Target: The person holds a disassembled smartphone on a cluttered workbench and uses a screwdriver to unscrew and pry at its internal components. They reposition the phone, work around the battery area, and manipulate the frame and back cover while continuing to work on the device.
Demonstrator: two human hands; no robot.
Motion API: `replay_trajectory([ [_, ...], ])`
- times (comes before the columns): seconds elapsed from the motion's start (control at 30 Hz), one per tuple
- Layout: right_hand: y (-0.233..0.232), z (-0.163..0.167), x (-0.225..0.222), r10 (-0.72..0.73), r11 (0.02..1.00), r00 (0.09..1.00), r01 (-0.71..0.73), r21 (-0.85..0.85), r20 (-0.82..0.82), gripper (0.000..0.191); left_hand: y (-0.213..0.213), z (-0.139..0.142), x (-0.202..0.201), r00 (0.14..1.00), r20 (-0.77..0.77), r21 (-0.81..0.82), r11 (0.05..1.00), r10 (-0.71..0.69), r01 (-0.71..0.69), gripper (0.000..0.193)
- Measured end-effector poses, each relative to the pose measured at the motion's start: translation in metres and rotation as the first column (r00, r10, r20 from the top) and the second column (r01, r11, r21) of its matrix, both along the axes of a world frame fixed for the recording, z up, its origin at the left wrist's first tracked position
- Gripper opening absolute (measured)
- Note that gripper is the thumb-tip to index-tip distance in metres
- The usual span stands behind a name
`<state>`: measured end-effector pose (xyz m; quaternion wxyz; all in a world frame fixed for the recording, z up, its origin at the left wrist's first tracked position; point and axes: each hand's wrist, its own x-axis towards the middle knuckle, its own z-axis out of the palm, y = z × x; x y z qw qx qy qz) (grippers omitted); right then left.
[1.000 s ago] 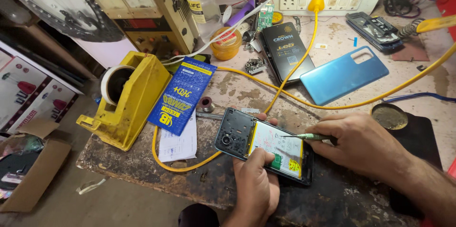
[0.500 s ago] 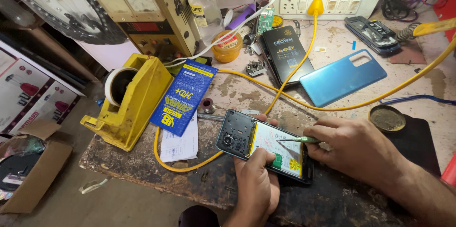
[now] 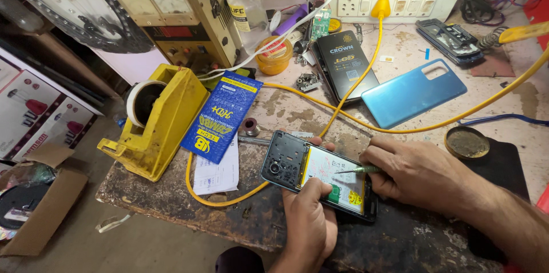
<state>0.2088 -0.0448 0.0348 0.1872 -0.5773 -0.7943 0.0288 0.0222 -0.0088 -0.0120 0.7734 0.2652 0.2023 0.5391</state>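
Near the tabletop (image 3: pixel 171 204) front edge, opened phone (image 3: pixel 317 174) lying back-up, pinned by left hand (image 3: pixel 309 218) against slipping, right hand (image 3: pixel 420 173) clenched on tweezers (image 3: pixel 357 169) probing inside.

Single head-worn view, steeply down and close over the cluttered workbench (image 3: pixel 171 204), hands at bottom.

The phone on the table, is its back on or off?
Off. The phone lies opened, insides showing; a blue back cover lies apart.
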Motion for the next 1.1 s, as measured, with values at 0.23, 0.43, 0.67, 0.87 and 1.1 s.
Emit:
replay_trajectory([
  [0.23, -0.002, 0.003, 0.004, -0.109, 0.993, 0.993, 0.106, -0.045, -0.052, 0.032, 0.001, 0.003, -0.001, 1.000, -0.002, 0.006, 1.000, 0.017, -0.017, 0.074],
  [0.43, -0.003, -0.001, 0.017, -0.236, 0.971, 0.932, 0.236, -0.033, -0.276, 0.031, 0.001, 0.006, -0.001, 0.998, 0.006, -0.050, 0.997, 0.055, -0.055, 0.078],
  [0.67, -0.008, 0.015, 0.026, -0.129, 0.991, 0.957, 0.115, -0.070, -0.258, 0.031, 0.001, 0.010, -0.004, 0.999, -0.004, -0.019, 0.999, 0.044, -0.044, 0.075],
  [0.87, -0.022, 0.027, 0.031, -0.473, 0.868, 0.828, 0.380, -0.320, -0.300, 0.044, 0.002, 0.011, -0.005, 0.997, -0.016, -0.046, 0.996, 0.073, -0.074, 0.082],
  [1.1, -0.022, 0.018, 0.017, -0.370, 0.913, 0.595, 0.376, -0.161, -0.713, 0.039, 0.003, 0.004, -0.005, 0.998, -0.024, -0.037, 0.997, 0.060, -0.061, 0.079],
])
